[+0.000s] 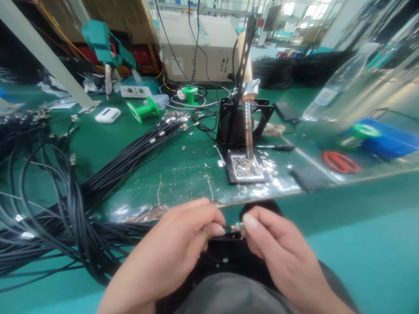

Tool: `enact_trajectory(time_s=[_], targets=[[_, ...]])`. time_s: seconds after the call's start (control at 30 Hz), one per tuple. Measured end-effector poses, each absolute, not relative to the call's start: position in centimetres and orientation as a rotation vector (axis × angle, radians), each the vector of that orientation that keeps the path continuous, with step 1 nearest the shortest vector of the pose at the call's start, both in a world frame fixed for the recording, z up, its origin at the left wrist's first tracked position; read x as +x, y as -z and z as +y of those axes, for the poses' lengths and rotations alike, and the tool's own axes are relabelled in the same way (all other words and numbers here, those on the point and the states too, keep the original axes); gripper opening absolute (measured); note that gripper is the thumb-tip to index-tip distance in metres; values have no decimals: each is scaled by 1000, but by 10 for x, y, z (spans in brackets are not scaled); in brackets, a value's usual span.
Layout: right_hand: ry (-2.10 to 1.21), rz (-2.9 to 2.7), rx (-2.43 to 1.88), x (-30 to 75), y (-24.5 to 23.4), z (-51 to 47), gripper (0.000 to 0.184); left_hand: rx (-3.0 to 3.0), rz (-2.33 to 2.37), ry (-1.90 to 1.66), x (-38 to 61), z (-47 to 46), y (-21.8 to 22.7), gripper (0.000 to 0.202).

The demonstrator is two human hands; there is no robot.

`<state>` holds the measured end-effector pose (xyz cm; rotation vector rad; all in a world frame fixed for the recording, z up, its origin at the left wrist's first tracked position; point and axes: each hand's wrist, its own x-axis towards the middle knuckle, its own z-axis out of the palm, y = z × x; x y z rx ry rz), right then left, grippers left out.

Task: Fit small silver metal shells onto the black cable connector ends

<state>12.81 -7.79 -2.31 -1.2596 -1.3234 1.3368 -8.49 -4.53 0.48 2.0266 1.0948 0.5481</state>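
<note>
Over my lap, just off the bench's front edge, my left hand [183, 237] pinches a thin black cable close to its end between thumb and forefinger. Short coloured wires [233, 227] show in the gap between my hands. My right hand [278, 244] has a small metal connector [239, 226] pinched between thumb and fingertips, at the end of those wires. Whether the wires are joined to the connector is too small to tell. A large bundle of black cables [114, 170] with metal tips lies to the left, partly behind my left forearm.
A soldering iron [248, 126] points down in a stand before a black fan [225, 124], its tip over a tray of metal scraps [237, 173]. Green spools [144, 110], a clear bottle [340, 83], orange-red scissor handles [340, 162] and a blue box [393, 139] stand around the bench.
</note>
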Motion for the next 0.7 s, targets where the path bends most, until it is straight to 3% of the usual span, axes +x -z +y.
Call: enact_trajectory(time_s=[0.7], targets=[[-1335, -1299, -1239, 129, 26, -82, 48, 1991, 1071, -651, -82, -45, -8, 27]])
